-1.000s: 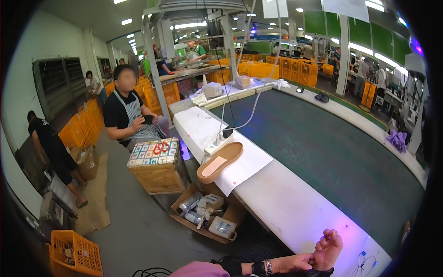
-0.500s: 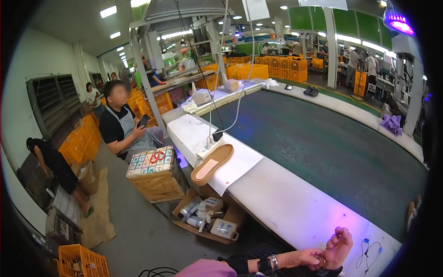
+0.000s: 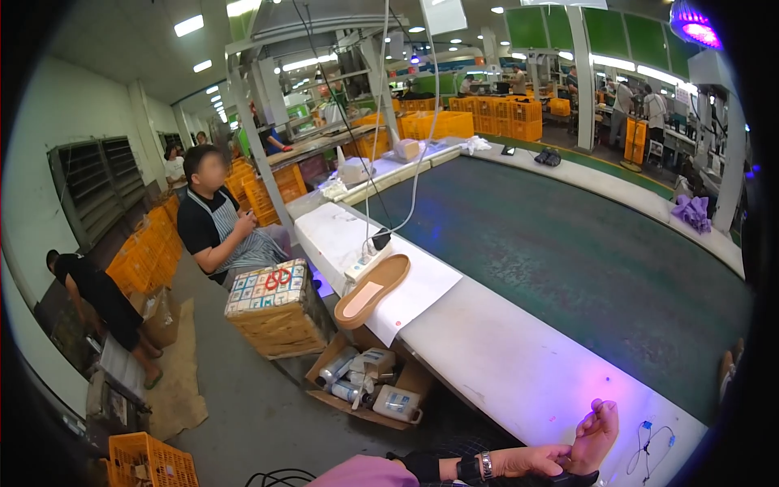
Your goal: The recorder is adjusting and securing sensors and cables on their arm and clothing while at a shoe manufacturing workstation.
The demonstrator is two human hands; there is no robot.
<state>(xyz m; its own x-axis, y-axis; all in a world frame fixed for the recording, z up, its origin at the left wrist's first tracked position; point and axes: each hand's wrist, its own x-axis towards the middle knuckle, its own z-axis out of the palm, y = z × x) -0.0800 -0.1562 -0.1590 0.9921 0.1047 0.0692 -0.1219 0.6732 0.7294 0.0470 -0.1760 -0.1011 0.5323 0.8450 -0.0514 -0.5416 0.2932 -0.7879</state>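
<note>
At the lower right, by the table's near edge, my two hands are together. My left hand (image 3: 531,460), below a metal bracelet and a dark wristband (image 3: 468,467), is closed against the base of my right hand (image 3: 596,437). Some of its fingers are hidden there. Loosely curled fingers rise from my right hand, and no object shows in it. A tan shoe sole (image 3: 373,290) with a pale pink patch lies on a white paper sheet (image 3: 426,292), away from both hands. Right of my hands is a thin cord loop (image 3: 647,448) with blue tags.
The white table border (image 3: 487,341) runs along a dark green belt surface (image 3: 519,219). A power strip (image 3: 367,261) with hanging cables stands beside the sole. Below are a carton of bottles (image 3: 369,381) and a taped box (image 3: 276,312). A person (image 3: 215,215) sits at left.
My right fingers have curled slightly, while my hands remain together. The seated person's hands have shifted, and the dark phone no longer shows plainly. The sole stays on the paper.
</note>
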